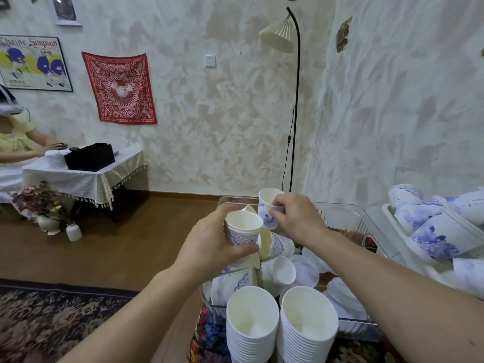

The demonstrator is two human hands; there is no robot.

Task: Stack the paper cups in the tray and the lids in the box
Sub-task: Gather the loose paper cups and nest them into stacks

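My left hand [212, 241] grips an upright white paper cup with blue print [242, 227], which seems to be a short nested stack. Just to its right and slightly higher, my right hand [294, 218] pinches another blue-printed cup [267, 205] by its lower part. Both hands hover over a clear plastic box [366, 218] holding loose cups and translucent lids [306, 271]. Two tall stacks of nested white cups [252, 326] [307, 328] stand at the near edge. A white tray [387, 209] at right is heaped with more printed cups [434, 237].
A black floor lamp [294, 100] stands behind the box against the wall. At far left, another person sits at a cloth-covered small table [83, 174] with a black box and stacked lids. Vases and flowers [49, 213] sit on the wood floor; a patterned rug [52, 318] lies near left.
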